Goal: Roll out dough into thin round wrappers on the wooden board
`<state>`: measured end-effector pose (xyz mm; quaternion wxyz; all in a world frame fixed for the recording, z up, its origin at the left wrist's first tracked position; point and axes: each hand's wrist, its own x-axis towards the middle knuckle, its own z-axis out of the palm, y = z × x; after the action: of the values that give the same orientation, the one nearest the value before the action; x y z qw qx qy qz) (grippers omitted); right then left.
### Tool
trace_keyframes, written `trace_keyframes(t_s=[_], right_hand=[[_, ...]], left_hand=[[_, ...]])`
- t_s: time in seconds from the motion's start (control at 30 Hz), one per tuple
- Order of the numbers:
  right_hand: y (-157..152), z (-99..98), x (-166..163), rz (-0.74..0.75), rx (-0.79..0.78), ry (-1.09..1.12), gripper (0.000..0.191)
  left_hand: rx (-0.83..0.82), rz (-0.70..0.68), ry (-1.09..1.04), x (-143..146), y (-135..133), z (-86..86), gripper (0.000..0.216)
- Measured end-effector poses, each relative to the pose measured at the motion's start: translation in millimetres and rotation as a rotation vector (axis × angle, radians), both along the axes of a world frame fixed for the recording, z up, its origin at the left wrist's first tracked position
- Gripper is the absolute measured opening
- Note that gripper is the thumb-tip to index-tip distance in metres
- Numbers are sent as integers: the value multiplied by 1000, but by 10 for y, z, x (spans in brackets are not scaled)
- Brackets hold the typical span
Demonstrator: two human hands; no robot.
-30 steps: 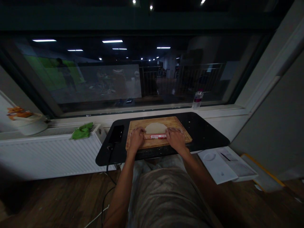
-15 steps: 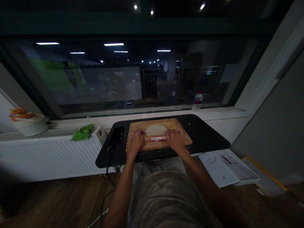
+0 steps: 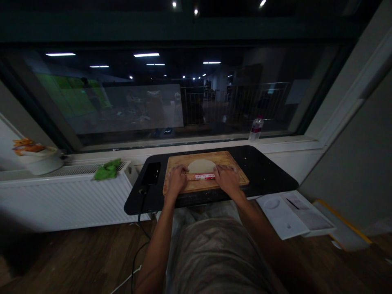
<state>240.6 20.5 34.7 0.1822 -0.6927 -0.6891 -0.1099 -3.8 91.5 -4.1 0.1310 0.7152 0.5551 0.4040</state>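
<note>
A wooden rolling pin with a red and white label lies across the near part of a pale, flat piece of dough. My left hand is closed over the pin's left end, and my right hand closes over its right end. The dough's rounded far edge shows beyond the pin; whether some of it lies under the pin I cannot tell. Beneath all of this is a wooden cutting board, set on a small black table.
A phone with a cable lies left of the board. Behind stand a water bottle on the sill and a white radiator bearing a green cloth and a white pot. An open white box sits low at right.
Both hands stay on the rolling pin, and its label appears turned slightly, with more of it showing. The whole view has shifted a little; nothing else visibly moved.
</note>
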Motion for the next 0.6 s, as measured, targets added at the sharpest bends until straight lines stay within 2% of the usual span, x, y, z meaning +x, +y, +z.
trace_keyframes(t_s=[0.3, 0.6], right_hand=[[-209, -187, 34, 53, 117, 50, 46], [-4, 42, -18, -1, -19, 26, 49]], left_hand=[[-13, -5, -2, 3, 0, -18, 35], [43, -4, -27, 1, 17, -45, 37]])
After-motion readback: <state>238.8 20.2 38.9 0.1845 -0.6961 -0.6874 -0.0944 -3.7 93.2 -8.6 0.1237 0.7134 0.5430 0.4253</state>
